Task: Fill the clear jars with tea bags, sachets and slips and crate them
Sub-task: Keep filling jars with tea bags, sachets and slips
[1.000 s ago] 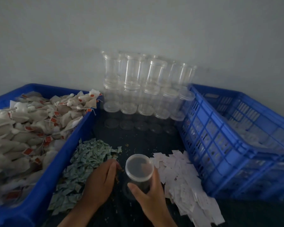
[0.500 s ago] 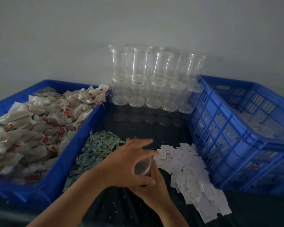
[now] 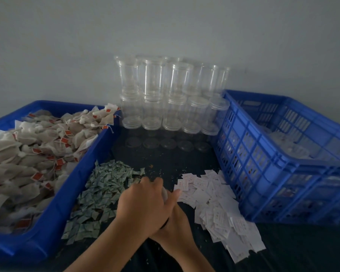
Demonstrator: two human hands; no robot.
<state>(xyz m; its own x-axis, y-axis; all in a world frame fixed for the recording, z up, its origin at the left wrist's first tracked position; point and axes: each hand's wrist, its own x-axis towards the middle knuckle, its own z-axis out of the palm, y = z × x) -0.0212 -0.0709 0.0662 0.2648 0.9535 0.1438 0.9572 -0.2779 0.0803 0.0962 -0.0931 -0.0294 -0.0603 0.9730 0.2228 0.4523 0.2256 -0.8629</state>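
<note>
A clear jar [image 3: 164, 193] stands on the dark table in front of me, almost wholly hidden by my hands. My left hand [image 3: 140, 206] lies over its top with fingers curled round the lid. My right hand [image 3: 175, 222] grips the jar's side from below, thumb up near the rim. Tea bags [image 3: 37, 154] with red tags fill the blue tray [image 3: 82, 173] at left. Green sachets [image 3: 100, 191] lie in a heap beside the tray. White slips [image 3: 214, 203] are strewn to the right of my hands.
Stacked empty clear jars [image 3: 173, 95] stand against the grey wall at the back. A blue slatted crate [image 3: 273, 173] at right holds pale filled jars [image 3: 294, 146], dimly seen. Small crumbs dot the dark table [image 3: 165, 160].
My left hand left the sachet heap, came over the jar's top and now covers it fully. The right hand kept its hold on the jar. The camera tilted down slightly.
</note>
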